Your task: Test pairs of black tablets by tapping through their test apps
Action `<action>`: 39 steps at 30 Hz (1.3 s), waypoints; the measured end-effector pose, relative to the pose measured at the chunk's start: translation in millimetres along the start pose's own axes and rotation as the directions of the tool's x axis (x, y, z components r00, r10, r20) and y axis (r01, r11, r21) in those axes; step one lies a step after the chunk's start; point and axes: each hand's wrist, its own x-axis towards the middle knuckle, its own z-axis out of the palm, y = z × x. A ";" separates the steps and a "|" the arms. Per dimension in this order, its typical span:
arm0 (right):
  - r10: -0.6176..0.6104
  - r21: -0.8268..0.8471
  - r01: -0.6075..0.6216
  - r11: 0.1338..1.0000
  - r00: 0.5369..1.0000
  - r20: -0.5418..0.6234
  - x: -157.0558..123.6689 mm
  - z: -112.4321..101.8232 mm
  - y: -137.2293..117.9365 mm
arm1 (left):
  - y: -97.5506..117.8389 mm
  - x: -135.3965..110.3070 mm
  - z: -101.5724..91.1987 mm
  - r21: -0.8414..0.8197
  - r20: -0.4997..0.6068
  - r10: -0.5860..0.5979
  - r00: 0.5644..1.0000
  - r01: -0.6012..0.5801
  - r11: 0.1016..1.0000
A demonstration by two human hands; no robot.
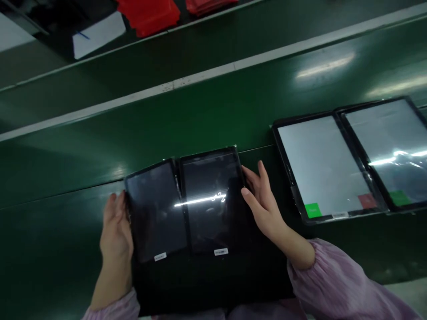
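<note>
So this is a long dark green conveyor belt (207, 124) with a white edge strip (173, 84) running along it at an angle, and a second green belt (100, 73) just past that strip. Right in front of the person sit two black tablets side by side, screens off and glossy, with a bright streak of light across them. The left tablet (155, 211) and the right tablet (211, 200) are touching or very nearly, and they lie on a black flat surface (207, 284), maybe a mat or another panel, I can't really tell.

The left hand (115, 226) is on the outer edge of the left tablet, with its fingers (111, 206) curled on that edge in what looks like a grip. The right hand (263, 200) is at the right tablet's outer edge, fingers (253, 200) spread open and just touching it. Pink gathered sleeves (333, 280) cover both forearms.

Just to the right are two more tablets (322, 166) with lit, pale screens, also side by side. Up on the far belt there are red stacks (148, 15) and a white sheet (98, 35) with a blue mark.

Those lit screens show green squares (312, 210) and a red square (367, 201). The green one seems to have a word on it, but it's too small to read, same for the white labels (160, 256) on the bottom edges of the dark tablets.
</note>
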 end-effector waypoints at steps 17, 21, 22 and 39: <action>-0.116 -0.238 0.100 0.966 0.992 -0.055 28.9 -34.5 11.7 | -3.4 27.8 20.6 -0.255 0.233 0.024 0.972 0.037 0.966; -0.253 -0.495 0.198 0.846 0.966 -0.047 34.9 -45.4 -4.3 | -2.0 26.4 30.7 -0.314 0.264 0.039 0.964 0.048 0.948; -0.317 -0.604 0.242 0.760 0.948 -0.019 33.7 -41.9 -11.2 | -2.4 26.6 32.0 -0.330 0.270 0.050 0.962 0.044 0.943; -0.483 -0.824 0.334 0.457 0.872 0.085 3.3 -20.2 -79.7 | -7.9 3.6 38.4 0.097 0.319 0.251 0.914 -0.295 0.951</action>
